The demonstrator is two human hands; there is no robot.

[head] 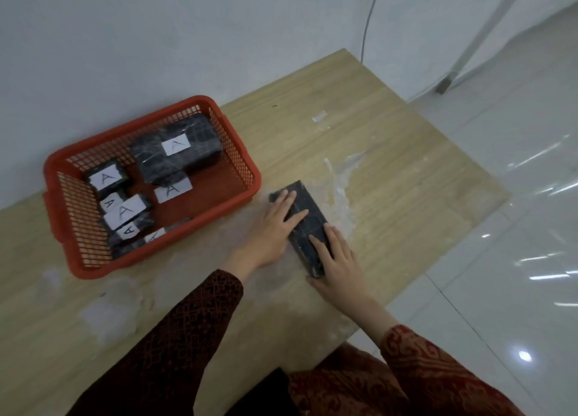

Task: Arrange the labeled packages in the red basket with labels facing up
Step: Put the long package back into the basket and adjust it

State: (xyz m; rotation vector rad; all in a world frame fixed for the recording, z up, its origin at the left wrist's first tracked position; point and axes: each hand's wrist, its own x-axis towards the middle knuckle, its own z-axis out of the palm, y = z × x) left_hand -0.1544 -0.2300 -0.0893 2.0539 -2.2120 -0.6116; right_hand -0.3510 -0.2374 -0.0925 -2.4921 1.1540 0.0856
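Note:
A long black wrapped package (308, 220) lies flat on the wooden table (391, 178), right of the red basket (247, 178). No label shows on its top side. My left hand (275, 225) rests with fingers spread on its far left part. My right hand (339, 259) lies over its near end, the thumb at the near edge. Inside the basket lie several black packages with white "A" labels facing up, the biggest one (178, 148) at the back.
The table's right edge runs diagonally close to the package, with glossy white floor tiles (500, 196) beyond. White residue patches mark the tabletop (341, 178). A wall stands right behind the basket, and a cable (369, 21) hangs down it.

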